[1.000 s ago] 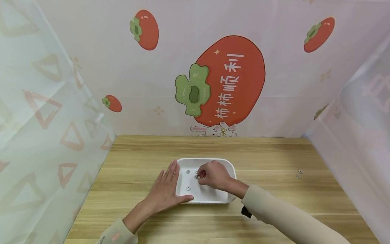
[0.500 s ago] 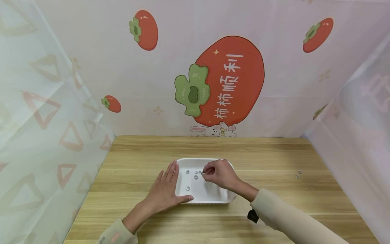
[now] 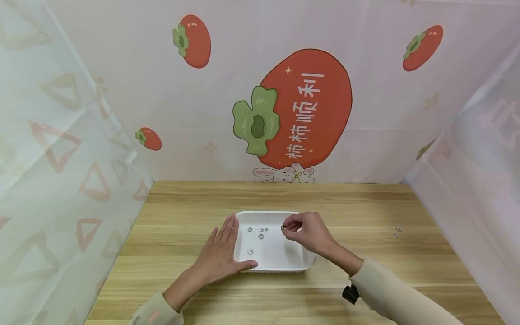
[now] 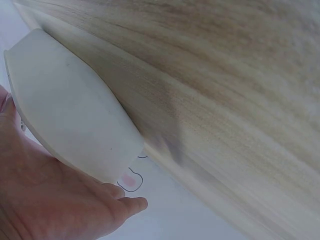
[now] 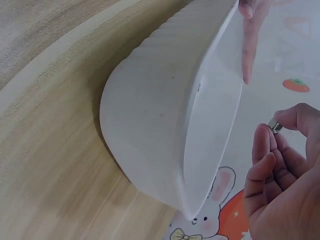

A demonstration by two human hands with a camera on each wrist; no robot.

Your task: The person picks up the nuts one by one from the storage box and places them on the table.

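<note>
On the left, the left hand lies along the end of the white tray, its fingers straight and its thumb splayed over the near rim. This looks like steadying. The tray stands upright on the wooden table.

Inside the tray, toward its left half, lie five small metal nuts: one at the back left, one near the front left, and three clustered farther right, one of these visibly smaller.

Next comes the right hand, thumb and fingertips pinching a single nut, which hangs above the tray's right half, touching neither floor nor rim. The step in hand seems to be carrying one nut; the next move calls for a secure pinch and clearance over the rim. Whether it goes in or out cannot be told.

Far right, two small metal pieces sit near each other on the table.
</note>
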